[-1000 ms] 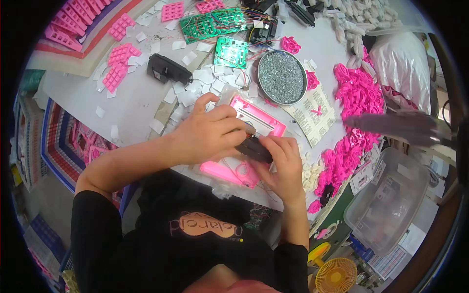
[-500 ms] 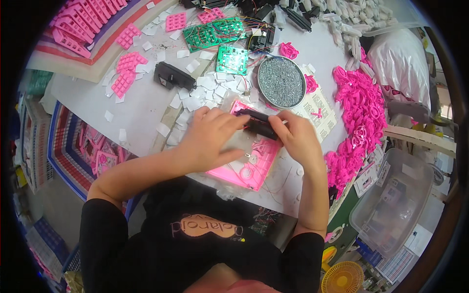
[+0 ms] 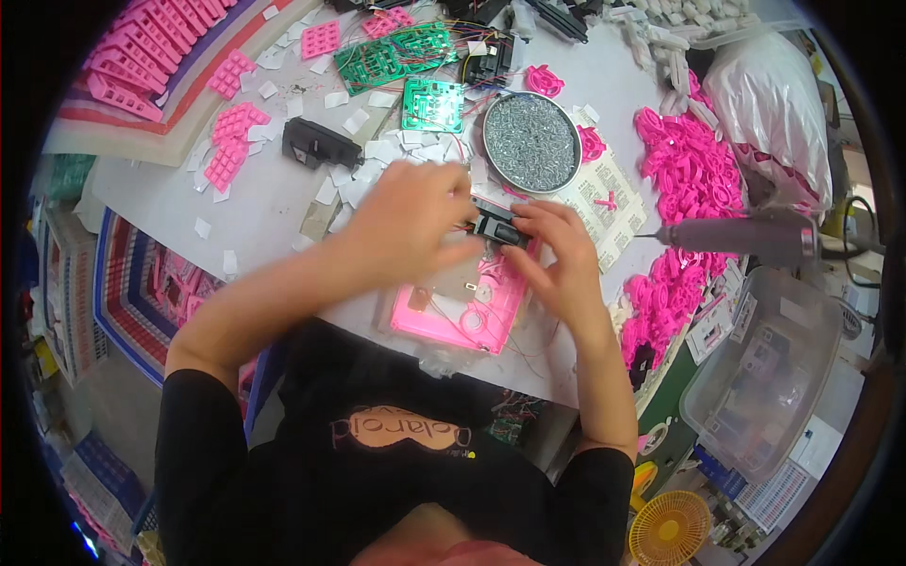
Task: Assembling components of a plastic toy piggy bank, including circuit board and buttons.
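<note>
A shallow pink plastic casing (image 3: 445, 332) lies on the table in front of me, with thin wires and small parts inside it. Over its far end is a black plastic module (image 3: 497, 226). My right hand (image 3: 566, 259) has it from the right, thumb on the near side and fingers on the far side. My left hand (image 3: 406, 222) is raised over the casing's left part, beside the module; motion smears its fingers, so I cannot make out whether they hold anything. Beyond the hands stands a round tin (image 3: 531, 141) full of small metal screws.
An electric screwdriver (image 3: 746, 238) hangs at the right, its bit pointing left. Behind it lies a heap of pink plastic parts (image 3: 694, 179). Green circuit boards (image 3: 432, 104), white paper pieces (image 3: 382, 151) and another black module (image 3: 319, 143) lie beyond my hands. A clear bin (image 3: 755, 368) stands lower right.
My left hand has come off the black module and lifted, now blurred. The right hand has shifted its grip, and the module has turned to show another face. The screwdriver has swung left into fuller view.
</note>
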`<state>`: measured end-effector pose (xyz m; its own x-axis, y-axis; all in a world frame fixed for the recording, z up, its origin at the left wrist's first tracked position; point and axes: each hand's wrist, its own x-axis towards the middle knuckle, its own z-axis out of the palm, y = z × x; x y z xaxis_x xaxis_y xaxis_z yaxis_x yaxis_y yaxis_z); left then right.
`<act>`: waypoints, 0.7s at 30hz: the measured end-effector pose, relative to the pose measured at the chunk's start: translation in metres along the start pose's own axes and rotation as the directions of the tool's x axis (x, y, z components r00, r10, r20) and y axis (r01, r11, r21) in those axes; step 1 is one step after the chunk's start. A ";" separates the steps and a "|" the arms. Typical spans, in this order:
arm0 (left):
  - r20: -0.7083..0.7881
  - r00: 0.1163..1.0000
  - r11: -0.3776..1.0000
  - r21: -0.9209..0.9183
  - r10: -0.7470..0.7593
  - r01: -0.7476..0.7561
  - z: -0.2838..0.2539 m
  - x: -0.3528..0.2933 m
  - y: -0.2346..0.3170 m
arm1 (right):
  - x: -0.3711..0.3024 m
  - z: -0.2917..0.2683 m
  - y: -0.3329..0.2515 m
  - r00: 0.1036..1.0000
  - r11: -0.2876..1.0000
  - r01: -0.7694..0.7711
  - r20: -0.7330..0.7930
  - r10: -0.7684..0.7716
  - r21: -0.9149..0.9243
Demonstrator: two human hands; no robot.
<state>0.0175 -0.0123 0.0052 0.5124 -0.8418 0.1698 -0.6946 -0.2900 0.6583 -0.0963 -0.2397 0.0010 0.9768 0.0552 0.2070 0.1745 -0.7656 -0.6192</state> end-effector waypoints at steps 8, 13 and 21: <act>0.033 0.999 0.864 0.502 0.008 -0.023 0.037 0.128 -0.044 | 0.007 -0.016 0.007 0.995 0.998 0.048 0.090 -0.052 0.038; 0.116 0.993 0.857 0.512 -0.002 -0.058 0.045 0.137 -0.035 | 0.030 -0.049 -0.013 0.961 0.476 0.146 -0.238 0.140 0.868; -0.104 0.962 0.839 0.520 0.251 -0.162 0.044 0.136 -0.040 | 0.084 -0.070 -0.032 0.932 0.318 0.203 -0.083 -0.352 0.926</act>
<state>0.0929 -0.1354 -0.0299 0.3715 -0.8355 0.4048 -0.9282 -0.3432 0.1436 -0.0290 -0.2556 0.0910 0.8387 0.2679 0.4741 0.3687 0.3615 -0.8564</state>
